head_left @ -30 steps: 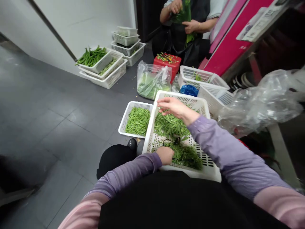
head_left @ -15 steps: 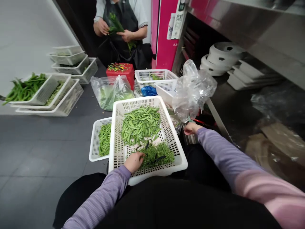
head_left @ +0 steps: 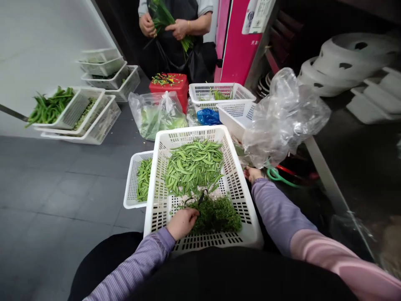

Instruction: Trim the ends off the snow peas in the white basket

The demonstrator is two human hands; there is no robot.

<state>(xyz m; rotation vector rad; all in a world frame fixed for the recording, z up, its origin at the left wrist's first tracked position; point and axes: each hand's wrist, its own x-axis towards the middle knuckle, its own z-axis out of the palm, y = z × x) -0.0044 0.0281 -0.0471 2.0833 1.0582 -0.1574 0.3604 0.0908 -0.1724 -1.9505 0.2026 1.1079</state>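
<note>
A white plastic basket [head_left: 235, 155] rests at my lap. Flat green pea pods [head_left: 194, 164] fill its far part, and a heap of fine green trimmings [head_left: 217, 215] lies in the near part. My left hand [head_left: 183, 223] is closed at the left edge of the trimmings, its fingertips pressed together; what they hold is hidden. A thin black thing with curved loops [head_left: 202, 197] lies just beyond that hand. My right hand [head_left: 253, 173] is low outside the basket's right wall, below a crumpled clear plastic bag [head_left: 282, 125]. Its fingertips are partly hidden.
Left of my basket stands a smaller basket of green pods [head_left: 144, 179]. Beyond are a bagged leafy vegetable [head_left: 156, 119], a red container [head_left: 175, 90] and white baskets [head_left: 247, 93]. A co-worker's hands [head_left: 178, 29] hold long green stalks. Stacked baskets [head_left: 108, 121] stand left.
My right hand has lowered and drawn in toward the basket's right wall, away from the bag's lower end. My left hand remains at the trimmings. The view has shifted slightly.
</note>
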